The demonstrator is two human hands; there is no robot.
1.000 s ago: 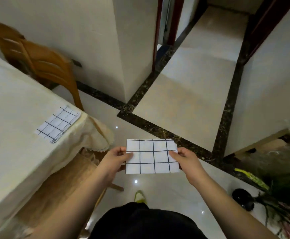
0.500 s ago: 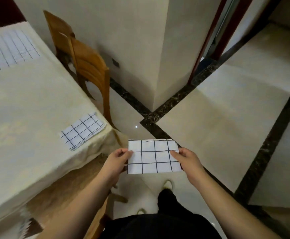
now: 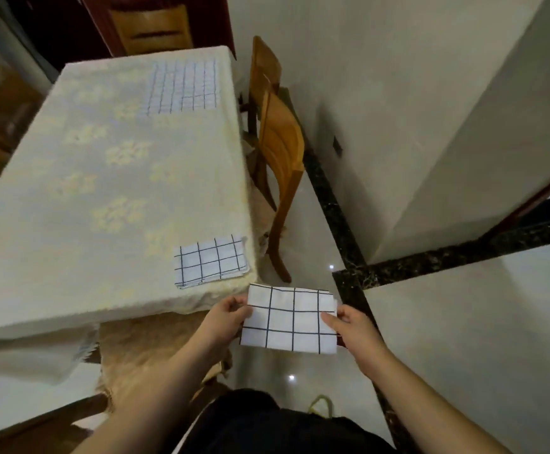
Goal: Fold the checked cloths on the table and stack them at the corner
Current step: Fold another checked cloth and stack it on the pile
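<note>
A cream tablecloth [image 3: 70,224] with a pale flower pattern is covering the table and filling the left part of the view, its edge hanging down toward the floor. Far along the table, near its right edge, an unfolded checked cloth [image 3: 183,88] is lying flat and spread out. At the near right corner of the table a folded checked cloth [image 3: 211,261] is resting on the tablecloth, just beside the edge. The left hand [image 3: 226,317] is pinching the left side of a second folded checked cloth [image 3: 288,319], thumb on top and fingers curled underneath, clamped on the fabric. This held cloth is hanging in the air just off the table corner, above the glossy floor, apart from the one lying on the table. The right hand [image 3: 352,329] is gripping the cloth's right side, thumb pressing on the top face and the other fingers hidden beneath it. Two wooden chairs [image 3: 280,149] are standing along the right side of the table, beside the white wall [image 3: 398,109]. A dark marble strip [image 3: 339,217] is running along the floor at the wall's foot.
</note>
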